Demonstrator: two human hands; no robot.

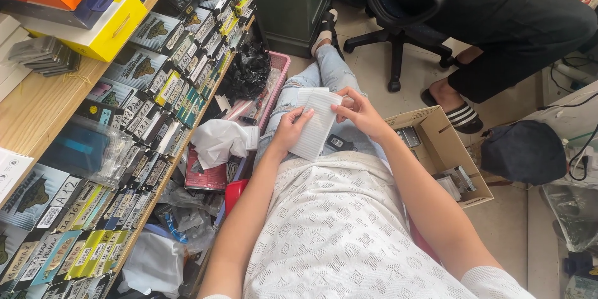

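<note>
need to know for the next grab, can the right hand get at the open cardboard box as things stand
Probably yes: the cardboard box sits open-topped just beside the right forearm, nothing lying between. But the right hand and left hand both hold the white sheet.

A long wooden shelf [43, 103] runs along the wall, packed with rows of small flat packets [156, 96]. Orange and yellow boxes [93, 0] sit on top.

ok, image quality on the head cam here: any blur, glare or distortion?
Head view: even daylight, soft shadows; the left hand and right hand holding the white ribbed sheet are sharp, no motion blur; wide-angle stretch bends the wooden shelf at the left edge; bright washout at the far right by the cables.
</note>
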